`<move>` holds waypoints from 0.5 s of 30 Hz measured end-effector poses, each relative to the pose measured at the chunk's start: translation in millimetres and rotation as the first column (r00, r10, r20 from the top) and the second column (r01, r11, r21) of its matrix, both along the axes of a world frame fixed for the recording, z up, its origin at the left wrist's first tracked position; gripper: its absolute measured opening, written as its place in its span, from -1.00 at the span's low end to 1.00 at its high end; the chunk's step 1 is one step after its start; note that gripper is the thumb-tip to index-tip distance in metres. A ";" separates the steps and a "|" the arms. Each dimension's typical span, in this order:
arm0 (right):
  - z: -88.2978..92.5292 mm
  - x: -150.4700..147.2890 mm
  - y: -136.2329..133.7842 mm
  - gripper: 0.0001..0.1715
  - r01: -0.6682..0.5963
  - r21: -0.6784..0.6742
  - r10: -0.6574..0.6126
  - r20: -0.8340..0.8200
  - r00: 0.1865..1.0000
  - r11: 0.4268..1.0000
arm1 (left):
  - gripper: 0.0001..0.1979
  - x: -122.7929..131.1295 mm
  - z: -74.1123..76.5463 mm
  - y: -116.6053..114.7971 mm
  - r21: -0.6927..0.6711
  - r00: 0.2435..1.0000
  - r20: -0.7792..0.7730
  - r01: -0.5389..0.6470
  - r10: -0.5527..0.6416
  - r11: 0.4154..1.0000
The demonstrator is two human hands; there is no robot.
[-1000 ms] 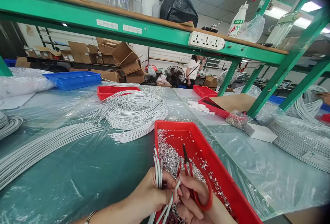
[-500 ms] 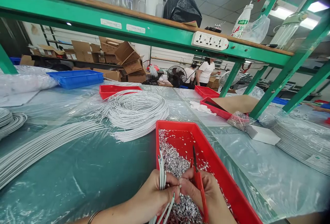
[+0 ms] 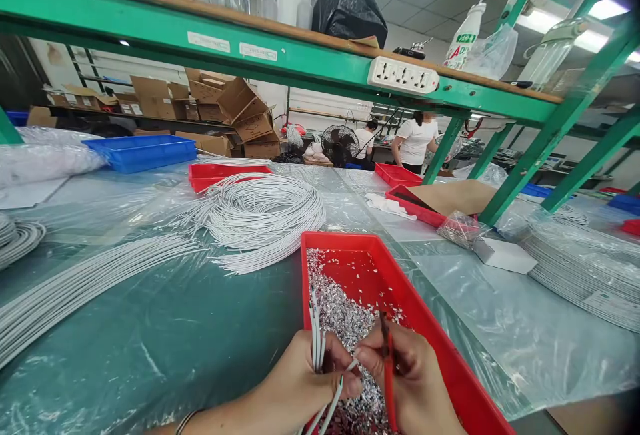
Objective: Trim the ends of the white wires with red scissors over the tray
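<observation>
My left hand (image 3: 305,381) is closed round a small bunch of thin white cables (image 3: 317,328) whose ends stick up above the fist. One cable end (image 3: 345,371) is pinched between thumb and finger toward my right hand (image 3: 405,381). My right hand grips red-handled scissors (image 3: 387,361), blades closed and pointing up. Both hands hover over the near end of a red tray (image 3: 440,348) holding a heap of silver foil scraps (image 3: 340,315).
A coil of white cables (image 3: 265,211) lies beyond the tray; long cable bundles (image 3: 75,288) run off left and more lie at right (image 3: 575,261). Other red trays (image 3: 225,173) and a blue bin (image 3: 143,151) sit farther back. Two people stand at the far bench (image 3: 415,141).
The scissors closed and turned edge-on in my right hand, dropping lower. My hands moved slightly down and right. The people in the background walked to the right.
</observation>
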State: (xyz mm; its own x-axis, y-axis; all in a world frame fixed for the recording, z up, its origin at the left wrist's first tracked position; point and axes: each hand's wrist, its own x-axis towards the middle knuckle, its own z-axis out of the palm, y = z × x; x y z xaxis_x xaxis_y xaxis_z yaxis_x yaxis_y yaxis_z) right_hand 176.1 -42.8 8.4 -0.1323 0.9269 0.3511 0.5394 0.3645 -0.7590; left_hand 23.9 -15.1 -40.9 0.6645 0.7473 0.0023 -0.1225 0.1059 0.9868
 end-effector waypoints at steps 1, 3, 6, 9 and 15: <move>-1.0 0.3 -2.5 -0.83 -0.005 0.176 -0.020 0.138 0.990 0.984 | -0.63 0.4 1.5 0.1 -0.006 0.999 0.032 0.003 -0.002 1.000; -5.2 -1.6 -7.9 -0.85 -0.062 0.296 0.002 0.199 0.980 0.953 | -0.68 0.2 7.8 -0.1 -0.039 0.999 0.032 0.015 -0.013 0.999; -10.8 -12.2 -13.0 -0.72 -0.063 -0.138 0.001 -0.410 0.912 0.988 | -0.69 -1.8 18.6 -0.5 -0.108 0.991 0.041 0.134 -0.130 0.985; -11.6 -20.8 -9.9 -0.56 -0.148 -0.429 -0.342 -0.849 0.402 0.891 | -0.46 -2.4 19.1 -0.9 -0.151 0.986 0.061 0.163 -0.155 0.975; -7.4 2.0 6.8 -0.61 0.042 -0.431 -0.400 -0.790 0.465 0.901 | -0.45 -0.1 2.6 -2.5 -0.122 0.999 -0.008 0.035 -0.037 0.992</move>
State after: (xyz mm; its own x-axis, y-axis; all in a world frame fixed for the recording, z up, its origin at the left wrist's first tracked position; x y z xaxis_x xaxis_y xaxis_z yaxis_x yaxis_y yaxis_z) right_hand 178.1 -36.0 1.0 0.2885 0.9469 -0.1420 -0.4052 -0.0136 -0.9141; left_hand 23.8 -17.6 -38.3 0.6905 0.7172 -0.0941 -0.1063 0.2293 0.9675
